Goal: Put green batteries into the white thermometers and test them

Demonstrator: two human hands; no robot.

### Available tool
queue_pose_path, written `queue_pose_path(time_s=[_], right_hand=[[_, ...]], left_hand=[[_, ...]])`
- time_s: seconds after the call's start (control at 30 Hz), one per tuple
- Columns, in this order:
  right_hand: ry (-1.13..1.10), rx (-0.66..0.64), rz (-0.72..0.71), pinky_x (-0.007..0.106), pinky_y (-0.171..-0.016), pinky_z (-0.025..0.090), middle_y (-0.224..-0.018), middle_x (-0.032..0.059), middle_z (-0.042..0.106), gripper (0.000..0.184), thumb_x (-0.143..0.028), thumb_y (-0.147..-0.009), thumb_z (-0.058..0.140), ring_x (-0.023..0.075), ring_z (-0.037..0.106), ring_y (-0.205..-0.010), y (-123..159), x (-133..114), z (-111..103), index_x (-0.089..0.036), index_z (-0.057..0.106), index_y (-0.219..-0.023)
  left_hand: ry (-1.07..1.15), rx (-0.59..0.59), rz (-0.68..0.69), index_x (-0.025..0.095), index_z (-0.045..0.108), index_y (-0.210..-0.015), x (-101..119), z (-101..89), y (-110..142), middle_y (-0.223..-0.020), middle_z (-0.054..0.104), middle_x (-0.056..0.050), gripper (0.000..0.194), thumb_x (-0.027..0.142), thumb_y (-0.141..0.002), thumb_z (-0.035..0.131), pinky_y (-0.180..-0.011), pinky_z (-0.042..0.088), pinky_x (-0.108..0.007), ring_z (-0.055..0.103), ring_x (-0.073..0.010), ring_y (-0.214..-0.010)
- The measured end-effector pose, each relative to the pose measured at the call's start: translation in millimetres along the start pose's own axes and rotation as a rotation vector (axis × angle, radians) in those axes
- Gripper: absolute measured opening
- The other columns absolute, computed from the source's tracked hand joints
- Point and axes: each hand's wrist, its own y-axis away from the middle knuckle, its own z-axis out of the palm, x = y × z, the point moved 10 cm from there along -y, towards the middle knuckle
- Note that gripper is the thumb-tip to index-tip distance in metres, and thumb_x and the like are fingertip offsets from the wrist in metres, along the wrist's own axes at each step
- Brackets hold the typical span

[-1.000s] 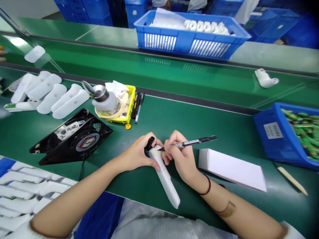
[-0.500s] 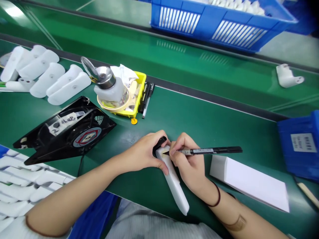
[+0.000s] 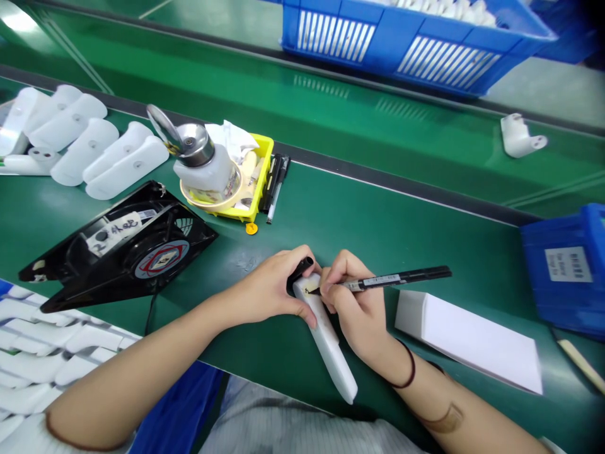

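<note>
My left hand [image 3: 276, 287] is closed around the upper end of a long white plastic housing [image 3: 333, 356], thumb on its near side. A black pen cap [image 3: 301, 267] is also tucked in that hand. In my right hand [image 3: 354, 306] is a black marker pen [image 3: 401, 276], pinched near its tip. The tip touches, or nearly touches, a small yellowish patch at the housing's upper end, where a short dark mark shows. The housing slants toward me over the green bench [image 3: 227, 343].
Left of my hands lie a black fan [image 3: 142, 249], white covers [image 3: 125, 157] and a yellow tray [image 3: 265, 183] with a pump bottle [image 3: 205, 167]. To the right are a white box [image 3: 482, 343] and blue bin [image 3: 558, 271]. One white part [image 3: 520, 135] sits on the belt, before a blue crate [image 3: 387, 47].
The view has tilted down and closer. My right hand keeps the pen at the housing's end, where a small dark mark now shows on the yellowish patch. My left hand's grip is unchanged.
</note>
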Motion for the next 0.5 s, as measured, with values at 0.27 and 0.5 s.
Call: queue_pose_path(time_s=[0.27, 0.5], right_hand=[[0.008, 0.031, 0.019, 0.026, -0.047, 0.027, -0.053, -0.0082, 0.040, 0.016, -0.010, -0.076, 0.048, 0.0092, 0.034, -0.045, -0.9, 1.6, -2.5, -0.023, 0.041, -0.069], [0.001, 0.035, 0.020, 0.026, -0.045, 0.025, -0.052, -0.0080, 0.040, 0.017, -0.010, -0.076, 0.048, 0.0094, 0.034, -0.044, -0.5, 2.7, -2.9, -0.023, 0.040, -0.068]], left_hand=[[0.025, 0.001, 0.009, 0.022, 0.033, -0.075, 0.4, 0.0, -0.4, -0.091, 0.060, 0.004, 0.057, 0.044, -0.058, 0.082, -0.072, 0.036, -0.027, 0.049, -0.0151, -0.080], [0.038, -0.003, 0.006, 0.022, 0.033, -0.074, 2.3, 0.3, -0.2, -0.091, 0.061, 0.003, 0.056, 0.042, -0.058, 0.082, -0.073, 0.037, -0.028, 0.051, -0.0161, -0.082]])
